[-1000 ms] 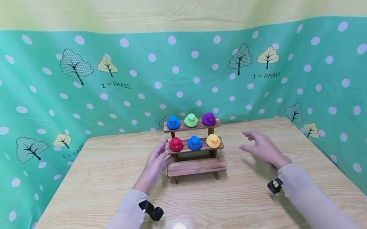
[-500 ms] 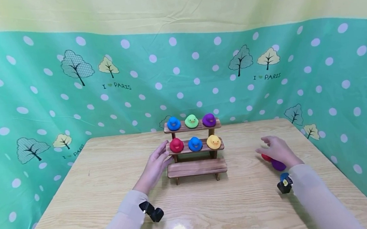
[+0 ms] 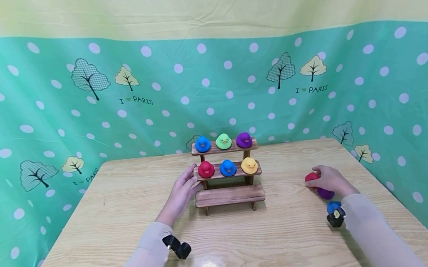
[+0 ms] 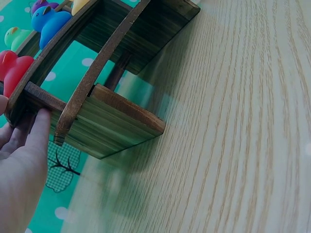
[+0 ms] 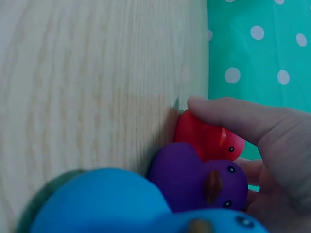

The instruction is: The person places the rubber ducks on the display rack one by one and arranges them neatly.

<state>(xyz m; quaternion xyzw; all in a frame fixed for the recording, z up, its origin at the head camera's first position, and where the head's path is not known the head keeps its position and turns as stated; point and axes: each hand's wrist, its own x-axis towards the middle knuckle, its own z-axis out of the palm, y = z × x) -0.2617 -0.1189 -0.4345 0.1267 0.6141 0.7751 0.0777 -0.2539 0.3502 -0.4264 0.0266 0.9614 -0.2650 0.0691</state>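
Observation:
My left hand [image 3: 179, 199] holds the left end of the middle shelf of a small three-tier wooden stand [image 3: 229, 195]; in the left wrist view its fingers reach beneath the shelf, close to a red rubber duck [image 4: 14, 70]. At the right, my right hand [image 3: 334, 181] pinches another red rubber duck [image 5: 197, 133], thumb on one side and fingers on the other, partly hidden. Right beside it sit a purple rubber duck [image 5: 175, 170] and a blue rubber duck [image 5: 102, 201], in a row toward me.
On the top shelf stand blue [image 3: 202, 144], green [image 3: 224, 141] and purple [image 3: 244, 140] ducks. The middle shelf bears red [image 3: 206, 169], blue [image 3: 227, 168] and yellow [image 3: 249, 165] ducks. A dotted green curtain [image 3: 158, 121] surrounds the wooden table [image 3: 134, 192].
My right hand has moved right and toward me, down onto the red duck beside the purple one, and its fingers have closed round it. The left hand stays at the stand.

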